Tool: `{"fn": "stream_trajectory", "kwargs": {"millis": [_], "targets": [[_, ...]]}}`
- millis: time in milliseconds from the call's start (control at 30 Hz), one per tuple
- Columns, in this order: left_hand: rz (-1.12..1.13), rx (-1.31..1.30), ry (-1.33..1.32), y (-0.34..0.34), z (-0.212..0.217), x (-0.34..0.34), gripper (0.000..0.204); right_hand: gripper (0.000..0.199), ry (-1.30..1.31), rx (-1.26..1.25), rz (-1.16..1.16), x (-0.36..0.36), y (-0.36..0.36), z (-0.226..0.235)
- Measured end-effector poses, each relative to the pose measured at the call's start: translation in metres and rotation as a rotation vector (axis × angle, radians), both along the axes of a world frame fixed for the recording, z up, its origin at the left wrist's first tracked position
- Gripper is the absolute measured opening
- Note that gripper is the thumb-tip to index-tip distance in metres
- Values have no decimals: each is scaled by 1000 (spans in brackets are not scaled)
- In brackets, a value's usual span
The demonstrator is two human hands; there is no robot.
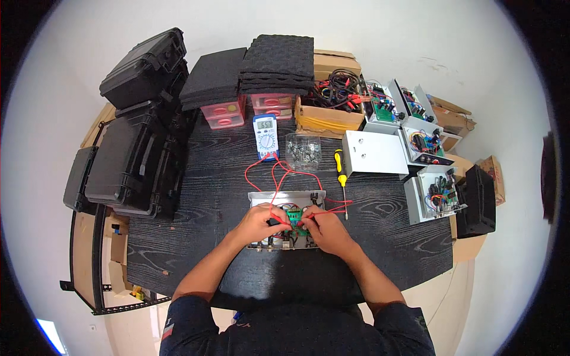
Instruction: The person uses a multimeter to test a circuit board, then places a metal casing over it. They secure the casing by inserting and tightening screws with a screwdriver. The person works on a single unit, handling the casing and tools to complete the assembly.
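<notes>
My left hand pinches a red multimeter probe, its tip pointing down at a green circuit board. From the other side, my right hand is closed on a second red probe over the same board. The board sits inside an open metal enclosure with wires and connectors along its near edge. Both probe tips are too small to tell what they touch. Red leads run back to a blue and white multimeter, whose display is lit with digits.
A yellow screwdriver lies right of the enclosure. Behind stand a clear box of small parts, a white metal cover and a carton of cables. Several opened units line the right; black hard cases are stacked left.
</notes>
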State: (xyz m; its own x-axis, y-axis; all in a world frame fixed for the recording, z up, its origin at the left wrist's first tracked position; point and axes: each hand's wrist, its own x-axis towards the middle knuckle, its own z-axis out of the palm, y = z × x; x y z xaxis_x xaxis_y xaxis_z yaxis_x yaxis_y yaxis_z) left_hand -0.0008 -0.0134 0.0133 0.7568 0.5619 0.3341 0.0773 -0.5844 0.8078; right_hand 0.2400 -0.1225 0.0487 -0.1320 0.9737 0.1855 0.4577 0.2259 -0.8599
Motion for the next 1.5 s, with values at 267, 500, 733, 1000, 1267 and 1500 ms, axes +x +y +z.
{"fn": "stream_trajectory", "kwargs": {"millis": [267, 500, 733, 1000, 1267, 1500], "targets": [[0, 3, -10, -1, 0, 1, 17, 10, 17, 15, 13, 0, 0, 2], [9, 15, 22, -1, 5, 1, 16, 10, -2, 39, 11, 0, 0, 4], [7, 17, 16, -2, 6, 1, 17, 11, -14, 31, 17, 1, 0, 0], [8, 38, 0, -1, 5, 2, 18, 11, 0, -4, 21, 1, 0, 4], [9, 13, 1, -1, 3, 2, 19, 11, -11, -3, 11, 0, -1, 4], [22, 74, -2, 0, -2, 1, 23, 11, -23, 34, 19, 1, 1, -1]]}}
